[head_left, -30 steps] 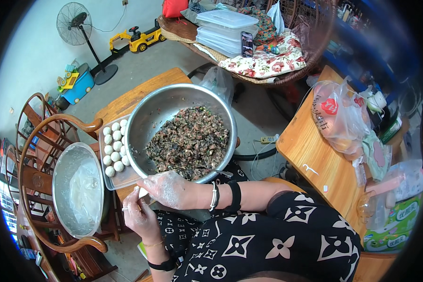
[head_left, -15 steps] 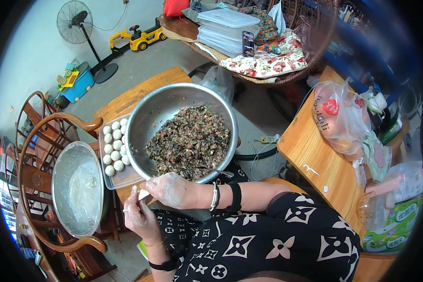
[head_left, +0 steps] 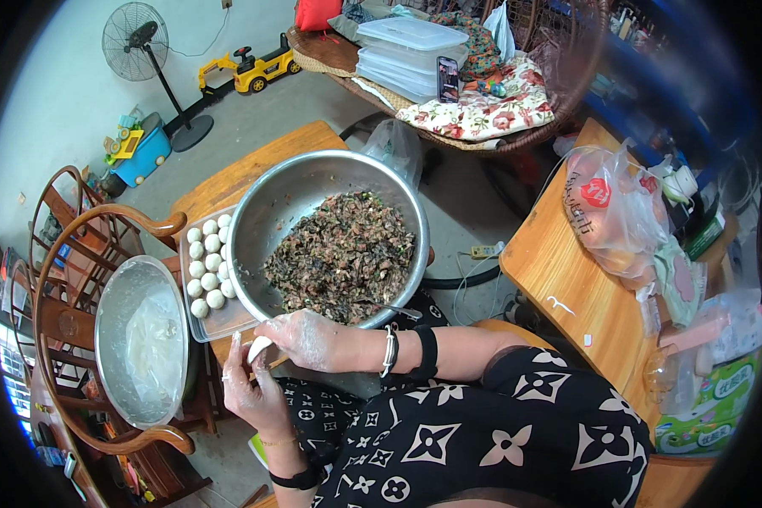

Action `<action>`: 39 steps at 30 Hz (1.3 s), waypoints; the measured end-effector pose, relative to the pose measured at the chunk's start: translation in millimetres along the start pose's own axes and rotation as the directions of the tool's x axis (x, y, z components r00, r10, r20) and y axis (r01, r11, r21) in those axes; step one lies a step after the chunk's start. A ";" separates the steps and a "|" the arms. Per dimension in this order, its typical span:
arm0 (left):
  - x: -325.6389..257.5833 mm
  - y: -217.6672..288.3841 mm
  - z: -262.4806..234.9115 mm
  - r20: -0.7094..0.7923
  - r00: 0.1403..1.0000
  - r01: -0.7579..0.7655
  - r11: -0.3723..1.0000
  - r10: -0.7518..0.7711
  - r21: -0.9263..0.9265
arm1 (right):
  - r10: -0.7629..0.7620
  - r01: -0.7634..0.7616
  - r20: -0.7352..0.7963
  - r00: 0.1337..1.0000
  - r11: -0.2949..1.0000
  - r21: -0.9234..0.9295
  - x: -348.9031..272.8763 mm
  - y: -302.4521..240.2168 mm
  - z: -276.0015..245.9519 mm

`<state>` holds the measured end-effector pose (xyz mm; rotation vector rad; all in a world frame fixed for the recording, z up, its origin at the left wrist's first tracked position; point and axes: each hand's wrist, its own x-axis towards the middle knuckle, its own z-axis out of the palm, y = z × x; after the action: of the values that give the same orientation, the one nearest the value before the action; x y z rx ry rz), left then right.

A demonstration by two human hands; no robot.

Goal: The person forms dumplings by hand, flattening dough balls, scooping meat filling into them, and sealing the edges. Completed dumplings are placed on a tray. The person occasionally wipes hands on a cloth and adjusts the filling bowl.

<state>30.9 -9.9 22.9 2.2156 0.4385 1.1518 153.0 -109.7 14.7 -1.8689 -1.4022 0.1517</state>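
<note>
Both of my flour-dusted hands meet just below the rim of a big steel bowl [head_left: 289, 196] of dark chopped filling [head_left: 343, 254]. My left hand [head_left: 252, 391] cups a small white piece of dough [head_left: 258, 347], and my right hand [head_left: 306, 337] pinches the same dough from above. To the left of the bowl a flat tray [head_left: 229, 318] carries several white dough balls [head_left: 205, 269]. A spoon handle [head_left: 391, 308] rests in the filling near my right wrist.
A second steel basin [head_left: 118, 313] with white dough [head_left: 151, 349] sits on a wooden chair [head_left: 102, 222] at the left. A low wooden table [head_left: 254, 168] bears the bowl. Another wooden table [head_left: 567, 279] with plastic bags [head_left: 611, 212] is on the right. A floor fan [head_left: 144, 51] stands behind.
My hands have stayed in the same spot, and the fingers have shifted slightly around the piece of dough.
</note>
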 end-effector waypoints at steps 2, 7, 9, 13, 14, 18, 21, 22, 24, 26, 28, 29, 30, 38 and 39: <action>-2.2 -0.8 0.1 -0.008 1.000 -0.002 1.000 0.002 -0.014 | -0.026 0.029 -0.046 0.999 0.997 0.069 0.2 2.4 0.4; -0.3 -14.4 -2.7 0.049 0.977 -0.212 0.965 0.206 0.155 | -0.081 0.095 -0.252 0.964 0.994 0.047 -4.2 -13.1 -0.9; 1.3 -12.9 -2.9 0.078 0.978 -0.205 0.969 0.196 0.141 | -0.043 0.048 -0.090 0.995 0.998 0.047 -3.2 -10.4 -4.6; 3.8 10.0 -0.5 0.007 0.999 -0.037 0.999 0.036 0.030 | 0.013 -0.006 -0.049 0.999 0.990 0.140 2.0 -5.7 -6.0; 2.5 7.0 -0.7 0.001 0.999 -0.036 0.999 0.036 0.027 | 0.003 0.017 -0.097 0.995 0.980 0.198 2.1 -3.0 -3.8; -0.2 -12.8 -3.9 0.004 0.989 -0.147 0.984 0.147 0.100 | 0.013 0.033 -0.189 0.982 0.971 0.236 0.5 -8.8 -1.7; 4.2 -11.5 -4.4 0.043 0.980 -0.200 0.968 0.195 0.150 | 0.042 -0.037 -0.066 0.997 0.997 0.064 -1.3 -11.5 -6.7; 3.9 -9.8 -3.5 0.056 0.983 -0.184 0.973 0.177 0.142 | 0.058 -0.058 -0.006 0.998 0.998 -0.007 -1.7 -10.6 -7.3; 3.7 -2.9 -1.1 0.045 0.992 -0.124 0.989 0.121 0.083 | 0.055 -0.053 -0.035 0.998 0.997 0.061 -0.1 -4.5 -2.6; 4.1 6.8 1.0 0.006 0.999 -0.040 0.999 0.040 -0.027 | 0.038 -0.022 -0.100 0.994 0.988 0.150 -0.3 2.0 1.3; 1.8 -3.4 -1.9 -0.001 0.993 -0.121 0.992 0.121 0.040 | 0.005 0.048 -0.202 0.979 0.965 0.256 -0.9 5.1 2.5; 1.0 -8.7 -2.8 -0.003 0.987 -0.161 0.984 0.162 0.075 | 0.015 0.022 -0.174 0.985 0.978 0.207 -1.5 3.7 2.3; 1.0 -11.7 -2.2 0.011 0.980 -0.200 0.975 0.200 0.095 | 0.026 -0.002 -0.147 0.989 0.988 0.157 -2.1 0.4 1.6; 5.4 6.5 1.5 0.001 0.995 -0.103 0.995 0.103 -0.009 | 0.057 -0.039 -0.114 0.992 0.988 0.148 -0.6 -8.7 -5.2; 4.4 4.2 0.6 0.000 0.997 -0.083 0.997 0.083 -0.006 | 0.041 0.004 -0.184 0.982 0.972 0.235 -0.3 -8.2 -6.3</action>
<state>33.9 -11.0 28.1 2.2469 0.3453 1.1946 149.9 -112.3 24.2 -1.6557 -1.1840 0.1397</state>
